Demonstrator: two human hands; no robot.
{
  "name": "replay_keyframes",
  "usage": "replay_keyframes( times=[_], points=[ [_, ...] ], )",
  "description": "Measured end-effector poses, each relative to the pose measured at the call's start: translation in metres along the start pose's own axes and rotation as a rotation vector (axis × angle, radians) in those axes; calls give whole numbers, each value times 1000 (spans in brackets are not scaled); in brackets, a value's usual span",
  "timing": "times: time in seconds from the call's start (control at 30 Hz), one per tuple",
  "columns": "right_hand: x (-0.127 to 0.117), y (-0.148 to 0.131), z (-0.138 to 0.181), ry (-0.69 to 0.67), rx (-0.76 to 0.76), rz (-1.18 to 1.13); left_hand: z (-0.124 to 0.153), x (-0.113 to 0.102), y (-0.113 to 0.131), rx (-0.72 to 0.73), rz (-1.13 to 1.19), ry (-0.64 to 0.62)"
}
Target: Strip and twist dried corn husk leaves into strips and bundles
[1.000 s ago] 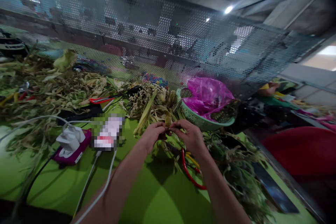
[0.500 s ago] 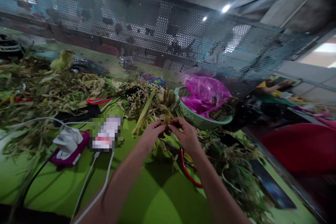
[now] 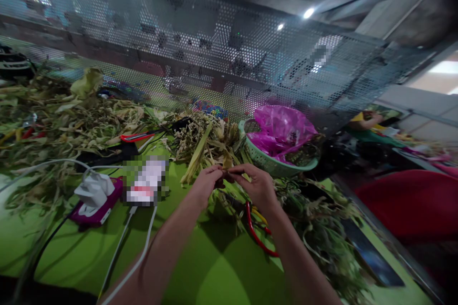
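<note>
Over the green table [image 3: 222, 267] my two hands meet at the fingertips. My left hand [image 3: 206, 185] is closed, pinching the lower end of a small yellowish dried leaf piece [image 3: 227, 159]. From the other side my right hand [image 3: 257, 186] pinches at the same piece with thumb and forefinger; its exact shape is partly hidden by the fingers. Left of them lies a bundle of long pale-green dried leaves [image 3: 196, 155]. Below my right wrist, red-handled pliers or cutters [image 3: 255, 236] rest on the table, partly covered by the forearm.
A green basket [image 3: 275, 167] with a purple plastic bag [image 3: 282, 126] stands behind my right hand. Dried leaves [image 3: 82, 119] cover the left side. A phone [image 3: 146, 181], purple power strip [image 3: 96, 214] and cables lie at left. A perforated metal screen [image 3: 200, 47] rises behind.
My right hand has shifted slightly right, its fingers straighter. The left hand stays nearly in place. The dried piece sits a little lower between the fingertips.
</note>
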State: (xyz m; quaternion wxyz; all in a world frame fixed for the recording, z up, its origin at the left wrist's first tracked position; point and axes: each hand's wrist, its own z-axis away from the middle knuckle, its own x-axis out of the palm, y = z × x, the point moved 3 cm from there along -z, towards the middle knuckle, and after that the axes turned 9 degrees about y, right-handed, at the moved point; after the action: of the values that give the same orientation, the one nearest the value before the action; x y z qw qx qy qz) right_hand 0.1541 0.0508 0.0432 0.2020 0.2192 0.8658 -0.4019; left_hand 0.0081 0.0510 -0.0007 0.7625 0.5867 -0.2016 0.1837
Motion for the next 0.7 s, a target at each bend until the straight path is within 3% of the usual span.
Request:
replay_keyframes(
  times=[0.33,0.5,0.7],
  points=[
    [3,-3,-1,-27,-24,26,0,1,-4,-43,20,39],
    [8,-2,-1,-56,26,2,-1,-1,-7,-45,53,89],
    [9,-4,0,35,143,-3,1,1,-3,35,-6,64]
  ],
)
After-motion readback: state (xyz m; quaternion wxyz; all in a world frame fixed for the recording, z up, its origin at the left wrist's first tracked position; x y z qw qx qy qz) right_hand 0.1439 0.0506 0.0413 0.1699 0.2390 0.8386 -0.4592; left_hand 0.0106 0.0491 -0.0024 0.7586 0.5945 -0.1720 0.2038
